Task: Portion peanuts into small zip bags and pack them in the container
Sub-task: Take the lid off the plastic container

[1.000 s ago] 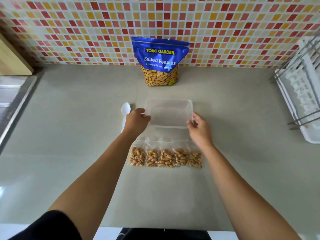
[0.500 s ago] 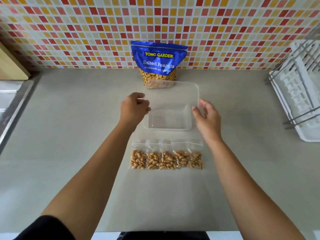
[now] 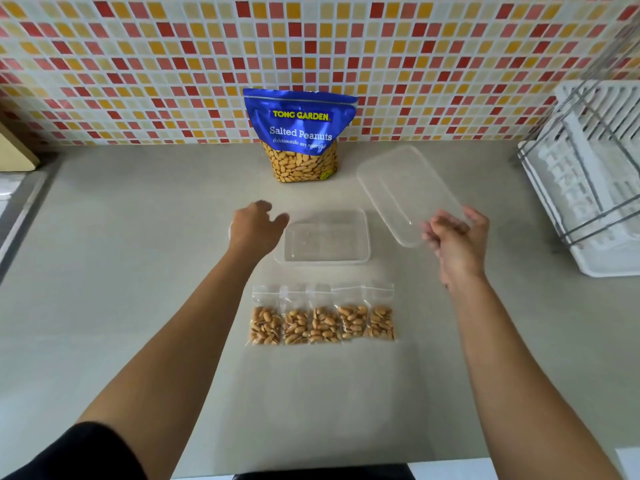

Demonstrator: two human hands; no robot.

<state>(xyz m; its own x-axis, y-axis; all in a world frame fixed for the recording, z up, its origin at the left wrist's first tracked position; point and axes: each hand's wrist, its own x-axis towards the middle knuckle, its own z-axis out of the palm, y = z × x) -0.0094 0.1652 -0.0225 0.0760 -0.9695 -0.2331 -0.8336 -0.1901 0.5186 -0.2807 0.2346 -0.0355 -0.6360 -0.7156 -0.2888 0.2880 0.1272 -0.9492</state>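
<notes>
Five filled bags lay unpacked before the open container, whose lid the right hand gripped, while the left hand hung loose.

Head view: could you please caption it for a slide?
Right hand holds the clear lid; left hand beside the open container, five filled bags nearby.

I had a single view: a worn wide-angle head cam, aimed forward and down at the counter from close above. The tiled wall filled the top of frame, and the dish rack was cut off at the right edge.
</notes>
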